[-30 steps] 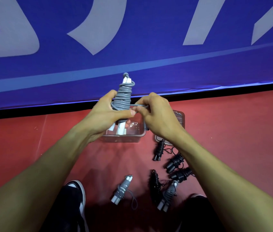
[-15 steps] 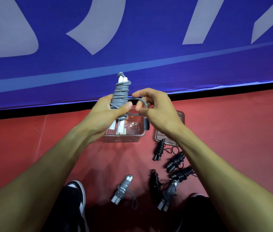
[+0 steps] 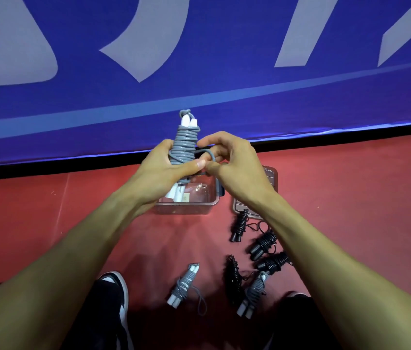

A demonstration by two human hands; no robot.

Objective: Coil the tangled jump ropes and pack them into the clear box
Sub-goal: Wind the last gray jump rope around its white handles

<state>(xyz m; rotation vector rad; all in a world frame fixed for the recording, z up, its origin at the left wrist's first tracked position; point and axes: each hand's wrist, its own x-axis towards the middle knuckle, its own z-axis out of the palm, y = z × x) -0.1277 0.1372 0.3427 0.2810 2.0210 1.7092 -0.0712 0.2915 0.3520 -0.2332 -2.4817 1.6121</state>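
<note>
Head view: left hand (image 3: 164,170) grips the coiled grey jump rope (image 3: 183,145) (white handles upright); right hand (image 3: 234,165), at 3 o'clock, pinches its loose end.

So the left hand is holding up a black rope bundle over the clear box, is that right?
Not quite. In the head view the bundle gripped by the left hand is grey with white handles, not black. It is held over the clear box.

Lid (image 3: 271,180) right of clear box (image 3: 186,207)
</note>
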